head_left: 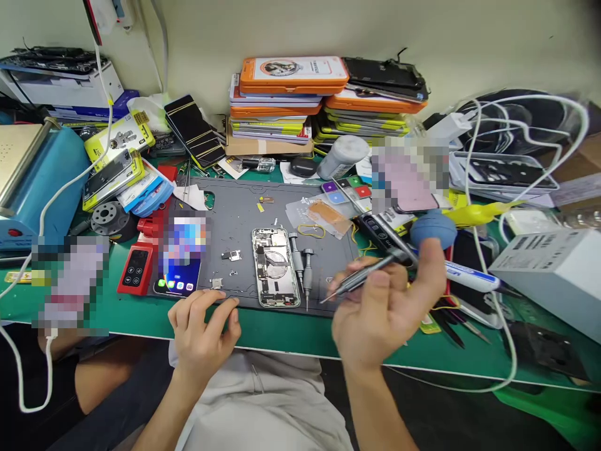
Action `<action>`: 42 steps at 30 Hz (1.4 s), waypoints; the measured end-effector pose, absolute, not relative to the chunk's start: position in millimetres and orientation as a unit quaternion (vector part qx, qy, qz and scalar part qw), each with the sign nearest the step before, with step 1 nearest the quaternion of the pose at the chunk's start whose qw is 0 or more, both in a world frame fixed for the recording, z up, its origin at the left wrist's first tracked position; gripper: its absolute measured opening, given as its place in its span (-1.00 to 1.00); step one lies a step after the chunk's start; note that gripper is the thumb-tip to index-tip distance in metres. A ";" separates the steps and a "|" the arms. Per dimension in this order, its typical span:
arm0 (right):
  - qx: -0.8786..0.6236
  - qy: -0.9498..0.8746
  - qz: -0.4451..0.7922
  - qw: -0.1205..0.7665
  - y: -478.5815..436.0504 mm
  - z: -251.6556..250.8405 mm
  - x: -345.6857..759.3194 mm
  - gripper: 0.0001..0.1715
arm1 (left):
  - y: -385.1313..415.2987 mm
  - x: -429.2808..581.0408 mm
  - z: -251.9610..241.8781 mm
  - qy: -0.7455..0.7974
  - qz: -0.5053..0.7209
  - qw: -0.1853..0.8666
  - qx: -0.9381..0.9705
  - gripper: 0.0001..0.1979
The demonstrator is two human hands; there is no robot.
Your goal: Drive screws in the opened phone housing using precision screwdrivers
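My right hand (pixel 375 313) holds a slim grey precision screwdriver (pixel 361 279), its tip pointing down and left over the mat's right edge. A long metal tool (pixel 392 233) runs behind that hand; I cannot tell whether it is held too. My left hand (pixel 204 326) rests at the mat's front edge, fingers loosely bent and apart, nothing in them. Between the hands lies an opened phone (pixel 277 268), its inner parts showing. Two more screwdrivers (pixel 307 275) lie just right of it. Small metal phone parts (pixel 231 255) are scattered to its left.
A lit phone (pixel 178 275) stands by a red device (pixel 134 268) on the left of the dark work mat (pixel 235 207). Stacked orange cases (pixel 293 75) stand at the back. A blue air blower (pixel 434 228), a white cable (pixel 474 232) and a white box (pixel 558 275) crowd the right.
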State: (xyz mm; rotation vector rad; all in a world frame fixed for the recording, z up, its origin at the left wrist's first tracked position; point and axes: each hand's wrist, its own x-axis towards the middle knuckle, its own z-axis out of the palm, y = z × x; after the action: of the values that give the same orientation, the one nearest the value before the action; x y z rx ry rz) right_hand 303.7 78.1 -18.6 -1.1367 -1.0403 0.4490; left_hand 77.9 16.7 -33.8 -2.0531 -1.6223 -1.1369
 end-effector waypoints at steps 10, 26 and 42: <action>-0.680 -0.661 0.108 0.299 95.4 -18.5 357.5 -0.65 | 22.3 71.8 -34.9 -0.541 -0.392 0.165 -0.726 -0.91; -0.707 -0.668 0.142 0.181 101.2 13.3 327.4 -0.26 | 26.2 71.0 -35.7 -0.532 -0.399 0.180 -0.725 -0.93; -0.743 -0.613 0.252 0.095 112.5 34.9 324.9 -0.50 | 20.6 71.1 -38.1 -0.538 -0.431 0.151 -0.709 -0.87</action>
State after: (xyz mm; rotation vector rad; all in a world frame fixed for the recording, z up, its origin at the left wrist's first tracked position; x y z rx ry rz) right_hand 324.9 112.5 34.9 -2.2030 -1.8160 0.7482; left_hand 71.1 20.6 -38.1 -2.0353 -1.5440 -1.2368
